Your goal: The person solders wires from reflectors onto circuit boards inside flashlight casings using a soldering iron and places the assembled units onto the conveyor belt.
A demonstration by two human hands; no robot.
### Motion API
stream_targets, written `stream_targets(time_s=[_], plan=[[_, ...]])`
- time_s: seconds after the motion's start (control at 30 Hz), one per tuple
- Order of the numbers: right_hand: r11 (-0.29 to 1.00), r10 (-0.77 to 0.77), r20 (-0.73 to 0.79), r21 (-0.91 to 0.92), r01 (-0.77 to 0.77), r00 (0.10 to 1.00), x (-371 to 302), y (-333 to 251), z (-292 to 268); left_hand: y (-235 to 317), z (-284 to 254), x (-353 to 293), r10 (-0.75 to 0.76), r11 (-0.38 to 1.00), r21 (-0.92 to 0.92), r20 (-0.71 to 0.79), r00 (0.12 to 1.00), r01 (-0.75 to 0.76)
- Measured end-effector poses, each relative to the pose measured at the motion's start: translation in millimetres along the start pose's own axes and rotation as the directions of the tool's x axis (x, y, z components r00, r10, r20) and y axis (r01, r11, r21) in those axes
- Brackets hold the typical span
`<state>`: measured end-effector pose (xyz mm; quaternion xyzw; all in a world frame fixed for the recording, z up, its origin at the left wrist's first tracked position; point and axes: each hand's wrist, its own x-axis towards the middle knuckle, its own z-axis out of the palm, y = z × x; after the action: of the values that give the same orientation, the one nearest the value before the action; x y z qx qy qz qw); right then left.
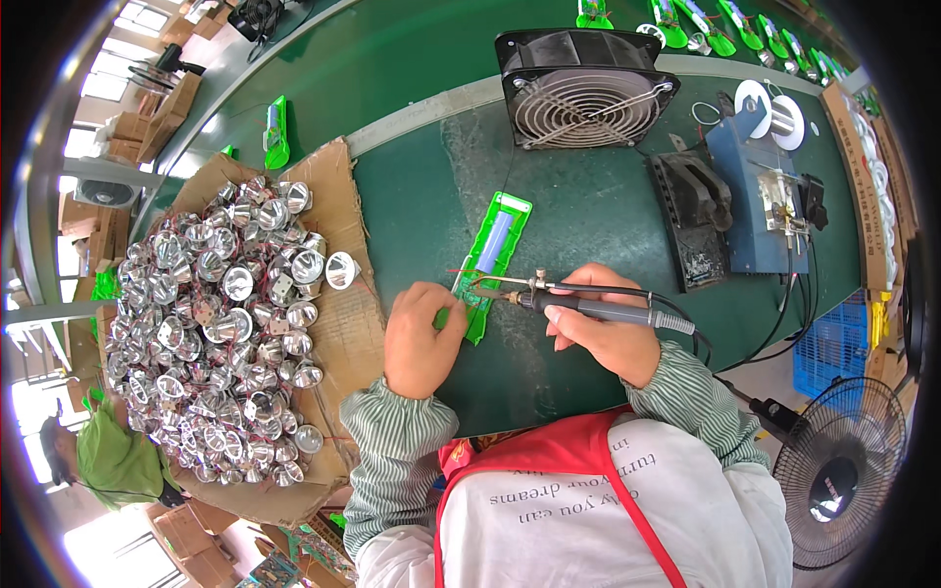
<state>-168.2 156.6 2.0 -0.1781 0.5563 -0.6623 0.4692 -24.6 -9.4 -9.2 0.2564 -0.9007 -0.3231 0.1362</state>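
A bright green plastic casing (478,330) lies aslant on the dark green bench in front of me. A blue cylindrical battery cell (495,241) sits in it, with a small green circuit board (474,294) and thin red wires at its nearer end. My right hand (610,331) grips a soldering iron (613,311) with a thin feed tube along it; its tip is over the board. Beside the board, at the casing's left edge, my left hand (423,335) is closed, thumb and finger together. What those fingers pinch is too small to make out.
Silvery reflector cups (235,284) are heaped on cardboard (345,220) at left. A black fan (588,106) stands beyond the casing. To the right are a black iron stand (692,211), a blue solder-feed machine (737,211) and a solder reel (783,118). Other green casings (720,41) line the far bench.
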Motion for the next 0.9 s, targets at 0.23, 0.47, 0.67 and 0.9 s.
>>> stream_targets(time_s=[0.23,0.47,0.67,0.9], plan=[[1.000,0.003,0.026,-0.028,-0.002,1.000,4,2,-1,0,-3,3,-0.015,1.000,0.020,0.036,0.999,0.015],[0.999,0.025,0.012,-0.027,-0.025,1.000,1,-2,-4,2,-2,4,-0.016,1.000,0.027,0.040,0.999,0.015],[1.000,0.003,-0.035,-0.014,-0.003,0.999,-7,-11,-10,3,-2,3,-0.017,1.000,0.024,0.031,0.999,0.017],[0.996,-0.085,-0.084,-0.044,0.082,0.993,-17,-11,-21,10,-4,-4,-0.016,0.997,0.078,0.014,1.000,0.015]])
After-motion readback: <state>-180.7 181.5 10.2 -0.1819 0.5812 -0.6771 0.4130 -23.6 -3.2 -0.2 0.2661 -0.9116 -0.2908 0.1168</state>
